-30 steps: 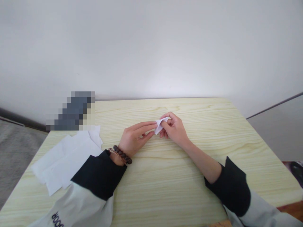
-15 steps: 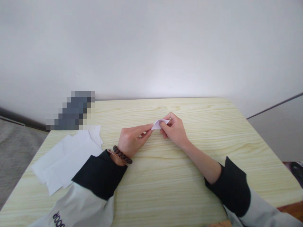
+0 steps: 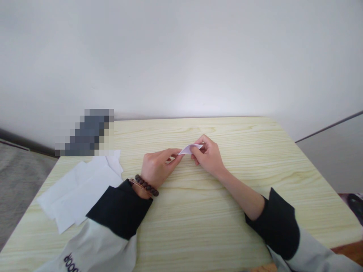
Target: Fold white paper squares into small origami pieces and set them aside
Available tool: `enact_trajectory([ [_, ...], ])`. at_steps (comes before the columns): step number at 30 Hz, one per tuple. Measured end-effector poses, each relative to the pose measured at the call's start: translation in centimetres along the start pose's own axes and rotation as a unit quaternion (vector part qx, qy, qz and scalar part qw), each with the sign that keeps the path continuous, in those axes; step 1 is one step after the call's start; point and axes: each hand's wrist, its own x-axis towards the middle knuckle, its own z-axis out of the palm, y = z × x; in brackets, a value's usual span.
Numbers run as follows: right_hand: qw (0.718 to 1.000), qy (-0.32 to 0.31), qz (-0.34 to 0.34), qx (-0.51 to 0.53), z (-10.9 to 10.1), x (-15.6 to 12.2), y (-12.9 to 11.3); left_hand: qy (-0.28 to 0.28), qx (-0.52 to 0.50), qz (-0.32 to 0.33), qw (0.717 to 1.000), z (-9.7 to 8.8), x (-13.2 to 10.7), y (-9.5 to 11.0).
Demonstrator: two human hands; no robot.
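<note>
Left hand: pinches the pointed left end of the small white paper between thumb and fingers.
Right hand: clamps the opposite end, thumb pressed on the near face.
Paper's place: sits between both hands, over the middle of the worktop.
Latest change: shows flatter and narrower than a second ago, left grip shifted leftward.
Meaning: probably puts the handling at the pointed end; cannot tell any crease.
White sheets: overlap beside the left sleeve.
</note>
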Motion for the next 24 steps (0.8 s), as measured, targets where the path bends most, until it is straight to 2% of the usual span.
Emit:
enact_trajectory([
  [5, 0.998, -0.043, -0.018, 0.049, -0.21, 0.0, 0.14, 0.024, -0.021, -0.026, 0.999, -0.08, 0.27, 0.25],
  [16, 0.995, -0.08, -0.003, 0.055, -0.35, -0.03, 0.13, 0.036, -0.096, -0.063, 0.993, -0.16, 0.27, 0.74],
  [21, 0.997, -0.06, -0.008, 0.044, -0.35, -0.1, 0.15, 0.024, -0.101, -0.084, 0.991, -0.33, 0.46, 0.67],
  [24, 0.999, -0.041, -0.022, 0.026, -0.3, -0.1, 0.24, 0.02, -0.106, -0.066, 0.992, -0.32, 0.48, 0.44],
])
